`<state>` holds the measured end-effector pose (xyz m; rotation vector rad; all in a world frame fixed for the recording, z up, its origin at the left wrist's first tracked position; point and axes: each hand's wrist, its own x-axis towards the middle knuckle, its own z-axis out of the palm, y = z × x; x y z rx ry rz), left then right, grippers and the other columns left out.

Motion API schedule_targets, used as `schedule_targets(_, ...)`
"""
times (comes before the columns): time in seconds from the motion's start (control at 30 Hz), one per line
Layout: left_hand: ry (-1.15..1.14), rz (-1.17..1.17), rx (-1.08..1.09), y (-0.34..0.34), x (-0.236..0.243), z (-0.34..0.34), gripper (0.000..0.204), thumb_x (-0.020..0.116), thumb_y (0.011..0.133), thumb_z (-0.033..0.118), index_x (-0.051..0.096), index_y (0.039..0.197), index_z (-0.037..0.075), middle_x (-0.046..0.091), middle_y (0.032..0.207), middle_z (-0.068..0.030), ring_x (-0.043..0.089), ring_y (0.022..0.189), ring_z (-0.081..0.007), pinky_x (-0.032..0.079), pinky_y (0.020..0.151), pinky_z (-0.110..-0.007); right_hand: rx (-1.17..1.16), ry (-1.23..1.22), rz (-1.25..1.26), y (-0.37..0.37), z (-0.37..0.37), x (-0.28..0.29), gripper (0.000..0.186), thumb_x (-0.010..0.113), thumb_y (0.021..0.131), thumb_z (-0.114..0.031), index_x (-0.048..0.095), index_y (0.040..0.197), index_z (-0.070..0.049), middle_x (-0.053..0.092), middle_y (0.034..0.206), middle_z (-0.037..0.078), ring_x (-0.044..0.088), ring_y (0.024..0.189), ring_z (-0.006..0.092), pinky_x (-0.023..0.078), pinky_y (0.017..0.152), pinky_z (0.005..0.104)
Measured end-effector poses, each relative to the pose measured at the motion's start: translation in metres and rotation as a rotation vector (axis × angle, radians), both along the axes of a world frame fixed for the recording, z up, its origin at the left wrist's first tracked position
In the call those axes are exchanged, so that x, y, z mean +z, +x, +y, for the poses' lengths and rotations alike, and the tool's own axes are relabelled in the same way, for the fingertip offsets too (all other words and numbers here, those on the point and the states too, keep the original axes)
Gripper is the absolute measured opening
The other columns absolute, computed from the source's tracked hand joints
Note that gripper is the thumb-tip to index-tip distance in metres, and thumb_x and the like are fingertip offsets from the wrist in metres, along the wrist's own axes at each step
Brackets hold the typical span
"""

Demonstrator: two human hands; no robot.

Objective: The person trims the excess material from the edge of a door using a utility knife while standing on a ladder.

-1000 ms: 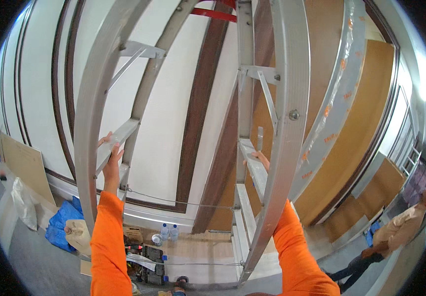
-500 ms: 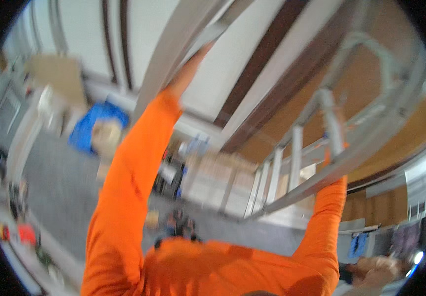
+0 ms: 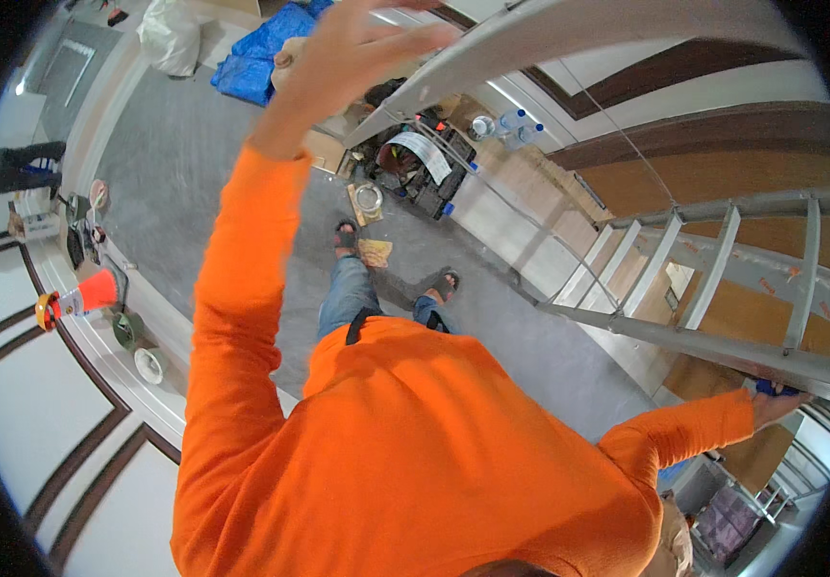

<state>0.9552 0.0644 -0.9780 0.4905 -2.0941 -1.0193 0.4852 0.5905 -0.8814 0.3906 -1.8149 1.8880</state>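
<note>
A silver metal stepladder stands at my right, its rungs running between two side rails. Its other leg section slants across the top, and thin cords link the two. My left hand is raised beside that upper section, fingers apart and slightly blurred, holding nothing. Far to the right, my right hand is closed at the ladder's lower side rail. A small blue piece shows between that hand and the rail; I cannot make out its kind. The fingertips there are partly hidden.
Near my feet lie a bucket-like tool holder, a tape roll and a yellowish piece. Water bottles stand behind. A blue tarp and a white sack are far left. An orange cone lies left.
My left hand has come off the ladder's rail and opened. The view has tipped down toward the floor and my feet. My right hand now appears farther right along the ladder.
</note>
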Motion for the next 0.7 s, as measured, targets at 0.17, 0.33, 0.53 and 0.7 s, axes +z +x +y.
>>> schedule_targets(0.17, -0.241, 0.171, -0.228, -0.082, -0.033, -0.006, 0.077, 0.08, 0.082, 0.048, 0.052, 0.141, 0.007, 0.058, 0.133, -0.0175, 0.056, 0.123, -0.0299, 0.044, 0.106, -0.043, -0.393, 0.172, -0.07, -0.007, 0.04, 0.007, 0.039, 0.077, 0.089, -0.043, 0.073, 0.103, -0.007, 0.059, 0.074, 0.002, 0.047, 0.059, 0.011, 0.038, 0.049, 0.0303)
schedule_targets(0.33, -0.057, 0.125, -0.168, -0.098, -0.082, 0.005, 0.07, 0.073, 0.09, 0.038, 0.044, 0.149, 0.012, 0.056, 0.131, -0.0208, 0.055, 0.12, -0.0401, 0.046, 0.102, -0.048, -0.513, 0.234, -0.08, 0.013, 0.006, 0.003, 0.054, 0.08, 0.084, -0.05, 0.072, 0.108, -0.003, 0.064, 0.084, 0.004, 0.051, 0.062, 0.0117, 0.042, 0.052, 0.0294)
schedule_targets(0.53, 0.144, 0.1, -0.288, -0.081, -0.094, -0.022, 0.058, 0.064, 0.097, 0.032, 0.046, 0.148, 0.011, 0.055, 0.136, -0.0197, 0.054, 0.122, -0.0413, 0.042, 0.108, -0.048, -0.674, 0.359, -0.086, 0.034, -0.022, 0.012, 0.068, 0.078, 0.081, -0.059, 0.07, 0.117, -0.002, 0.062, 0.084, 0.01, 0.052, 0.066, 0.0168, 0.049, 0.059, 0.0305)
schedule_targets(0.7, 0.19, 0.162, -0.288, -0.025, -0.139, -0.045, 0.05, 0.06, 0.099, 0.03, 0.053, 0.143, 0.008, 0.053, 0.147, -0.0153, 0.05, 0.134, -0.0346, 0.036, 0.116, -0.044, -0.972, 0.156, 0.09, 0.042, -0.056, -0.021, 0.096, 0.075, 0.084, -0.057, 0.03, 0.149, -0.004, 0.056, 0.128, 0.015, 0.065, 0.088, 0.0307, 0.058, 0.073, 0.0492)
